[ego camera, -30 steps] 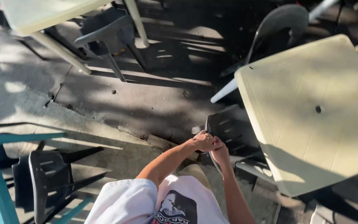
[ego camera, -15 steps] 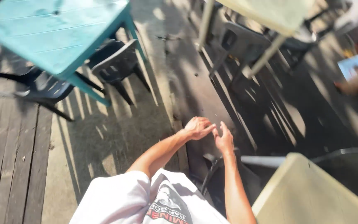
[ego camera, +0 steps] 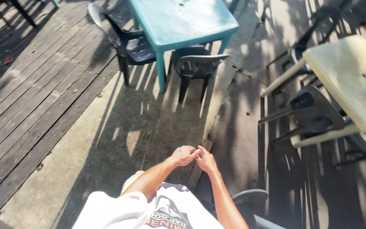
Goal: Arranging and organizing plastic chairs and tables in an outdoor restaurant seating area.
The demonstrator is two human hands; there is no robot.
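My left hand (ego camera: 184, 154) and my right hand (ego camera: 207, 160) meet in front of my body, above a concrete floor (ego camera: 119, 140). The left hand is curled into a loose fist. The right hand's fingertips are pinched against the left hand's fingers. Nothing shows between them. Both bare forearms reach up from my white printed shirt (ego camera: 149, 210) at the bottom edge.
A teal plastic table (ego camera: 183, 21) stands ahead with two dark plastic chairs (ego camera: 136, 48) (ego camera: 198, 63) at it. To the right are a cream table (ego camera: 352, 76) and a dark chair (ego camera: 314, 110) pushed under it. Wooden decking (ego camera: 22, 85) lies left. A dark chair back (ego camera: 250, 198) is by my right elbow.
The view has swung round: the teal table now stands ahead at the top and the cream table at the right. My hands stay together in front of me.
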